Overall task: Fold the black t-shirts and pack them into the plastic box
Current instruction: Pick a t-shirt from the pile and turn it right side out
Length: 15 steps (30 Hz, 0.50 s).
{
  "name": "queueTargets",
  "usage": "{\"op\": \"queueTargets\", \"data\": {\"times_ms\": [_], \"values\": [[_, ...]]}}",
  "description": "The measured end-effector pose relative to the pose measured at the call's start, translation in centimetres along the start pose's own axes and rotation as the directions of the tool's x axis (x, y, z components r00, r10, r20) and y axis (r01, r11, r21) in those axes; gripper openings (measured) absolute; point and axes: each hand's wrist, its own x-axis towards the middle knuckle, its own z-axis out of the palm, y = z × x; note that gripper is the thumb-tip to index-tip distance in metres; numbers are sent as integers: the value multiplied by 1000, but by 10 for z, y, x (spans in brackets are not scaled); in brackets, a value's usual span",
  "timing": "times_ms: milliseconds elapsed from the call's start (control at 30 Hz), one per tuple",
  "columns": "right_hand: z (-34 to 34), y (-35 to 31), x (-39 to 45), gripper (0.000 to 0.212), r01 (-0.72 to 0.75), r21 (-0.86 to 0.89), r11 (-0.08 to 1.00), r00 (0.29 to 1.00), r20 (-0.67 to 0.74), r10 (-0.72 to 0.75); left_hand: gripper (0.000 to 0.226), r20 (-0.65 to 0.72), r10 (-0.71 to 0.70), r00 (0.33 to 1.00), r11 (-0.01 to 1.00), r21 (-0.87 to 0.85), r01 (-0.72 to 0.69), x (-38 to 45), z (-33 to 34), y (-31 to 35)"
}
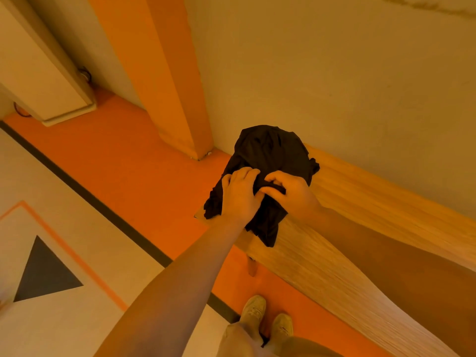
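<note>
A: Why is the black t-shirt [268, 161] bunched up at the very end of the wooden table [347, 228]?

B: My guess is that it was picked out to be shaken flat. It sits in a crumpled heap on the table's end, with one corner hanging over the edge toward 7 o'clock, above the orange floor [123, 171]. Nothing about it looks folded yet.

A: And the hands?

B: Both are on the heap's near side. The left hand [240, 194] comes in from 7 o'clock on a long, nearly straight arm, palm down, fingers curled into the cloth. The right hand [291, 191] comes from 4 o'clock, thumb and fingers pinching a fold. The two hands almost touch, at 9 and 3 o'clock of the same gather of fabric.

A: So they are searching for an edge?

B: Probably a hem or collar, so the shirt can be lifted and spread along the table toward 4 o'clock.

A: Where is the plastic box?

B: Not in view. The person's shoes [268, 320] stand at 6 o'clock, close beside the table.
</note>
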Motion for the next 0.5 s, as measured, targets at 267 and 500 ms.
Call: {"op": "queueTargets", "data": {"times_ms": [267, 500], "values": [[-19, 21, -10, 24, 41, -90, 995, 999, 30, -39, 25, -91, -68, 993, 994, -97, 60, 7, -10, -17], [-22, 12, -8, 23, 109, -47, 993, 993, -37, -110, 38, -87, 96, 992, 995, 23, -95, -3, -11, -22]]}}
